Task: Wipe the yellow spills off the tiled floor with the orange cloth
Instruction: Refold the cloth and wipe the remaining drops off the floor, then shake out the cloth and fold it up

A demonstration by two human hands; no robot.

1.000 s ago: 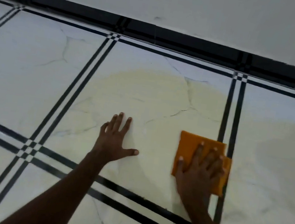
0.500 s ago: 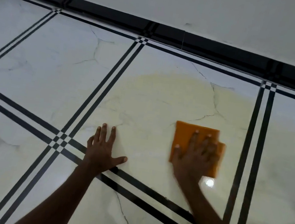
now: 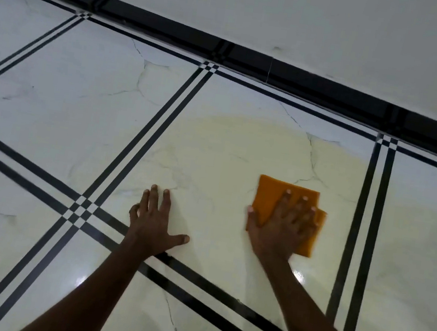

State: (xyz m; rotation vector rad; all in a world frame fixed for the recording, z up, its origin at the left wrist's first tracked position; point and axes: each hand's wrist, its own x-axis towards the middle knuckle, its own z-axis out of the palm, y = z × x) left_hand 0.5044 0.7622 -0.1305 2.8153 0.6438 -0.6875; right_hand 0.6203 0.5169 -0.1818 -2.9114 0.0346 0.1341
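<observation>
- White tiled floor [image 3: 49, 119] carries a pale yellow spill [image 3: 241, 151].
- Your right hand [image 3: 281, 227] presses the soft, limp orange cloth [image 3: 272, 192], fingers spread; keep your palm centred.
- Left hand [image 3: 153, 223] braces, splayed.

Folded orange cloth [image 3: 271, 198] flat on pale yellow spill [image 3: 241, 151], white tiled floor [image 3: 64, 115].

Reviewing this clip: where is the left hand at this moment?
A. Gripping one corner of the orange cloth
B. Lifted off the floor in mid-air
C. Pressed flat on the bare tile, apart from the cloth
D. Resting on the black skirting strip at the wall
C: the left hand lies spread flat on the white marble-look tiled floor, well clear of the folded orange cloth, which only the right hand presses down.
</observation>
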